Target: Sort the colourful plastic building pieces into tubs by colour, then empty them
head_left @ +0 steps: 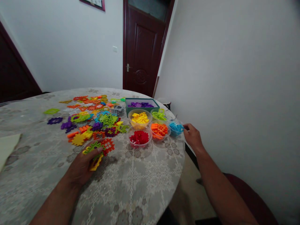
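Note:
My left hand (83, 165) is closed around a few flat toothed plastic building pieces: a green piece (93, 148), a red grid piece (108, 146) and a yellow piece (96, 163). It is held over the near part of the table. On the right, my right hand (193, 136) has its fingers pinched at the outer side of a clear bowl with blue pieces (175, 127). Whether those fingers grip the rim or a blue piece cannot be made out. Beside that bowl sit orange pieces (160, 130) and red pieces (140, 137) in clear bowls.
More bowls hold yellow pieces (140, 118) and light green pieces (158, 115). Behind them a green box (131, 109) contains purple pieces (142, 105). Mixed loose pieces (107, 118) are heaped on the left of the patterned tablecloth (145, 184). The table's edge curves close to my right hand.

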### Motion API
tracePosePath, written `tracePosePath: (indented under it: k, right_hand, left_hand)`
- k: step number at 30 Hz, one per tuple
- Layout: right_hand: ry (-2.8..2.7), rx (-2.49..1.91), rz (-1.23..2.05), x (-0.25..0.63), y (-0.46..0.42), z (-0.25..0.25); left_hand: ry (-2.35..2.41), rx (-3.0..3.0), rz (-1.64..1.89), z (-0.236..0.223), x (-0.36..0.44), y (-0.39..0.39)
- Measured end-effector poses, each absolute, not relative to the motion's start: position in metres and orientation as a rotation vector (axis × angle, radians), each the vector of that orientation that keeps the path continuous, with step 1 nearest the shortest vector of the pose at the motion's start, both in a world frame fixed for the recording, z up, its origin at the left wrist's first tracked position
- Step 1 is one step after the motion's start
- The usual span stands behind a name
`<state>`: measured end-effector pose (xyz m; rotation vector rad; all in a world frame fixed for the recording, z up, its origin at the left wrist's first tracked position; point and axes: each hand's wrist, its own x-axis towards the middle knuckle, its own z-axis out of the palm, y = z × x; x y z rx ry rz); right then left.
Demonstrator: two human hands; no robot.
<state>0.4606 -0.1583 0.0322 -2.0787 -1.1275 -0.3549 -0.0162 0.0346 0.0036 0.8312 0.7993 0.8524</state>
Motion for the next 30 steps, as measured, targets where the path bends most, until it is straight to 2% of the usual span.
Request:
tracePosePath:
  k: [12, 25, 30]
  right_hand:
    - [-1.234, -2.182, -0.443, 0.45, -0.155, 0.029]
    - [-1.253, -2.291, -0.733, 0.466, -0.156, 0.006]
    - [-1.255, -2.146, -0.836, 0.445, -0.167, 0.014]
  left_hand:
    - [0.774, 0.884, 0.839, 0.001, -0.016, 0.035]
    - [0.662, 0.874, 0.896, 0.001, -0.013, 0.025]
    - [0.644, 0.845, 0.865, 0.003, -0.013, 0.022]
